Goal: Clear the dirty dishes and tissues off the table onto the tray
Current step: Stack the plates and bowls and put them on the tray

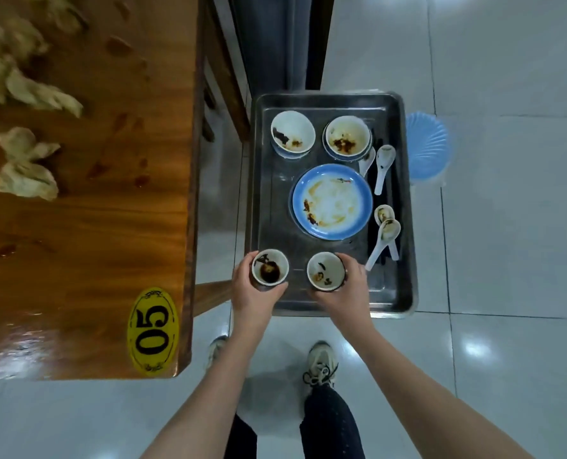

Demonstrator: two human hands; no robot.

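Holding two small dirty cups at the near end of the tray (407,293), the person has one in each hand. The left cup (270,267), with a dark pool of sauce in it, is wrapped by the curled fingers of the left hand (254,296). The right cup (326,271) is gripped the same way by the right hand (351,293). Both cups are upright, side by side and apart. From above it is hard to tell whether their bases already rest on the tray floor.

Bare metal shows between and just beyond them, short of the blue plate (332,201), so setting them down looks like a short drop straight down. Farther up are two bowls (292,134) and, along the right side, spoons (383,165).

Crumpled tissues (27,167) lie on the bench (110,220), well off to the left. That makes the left hand the nearer one for them.
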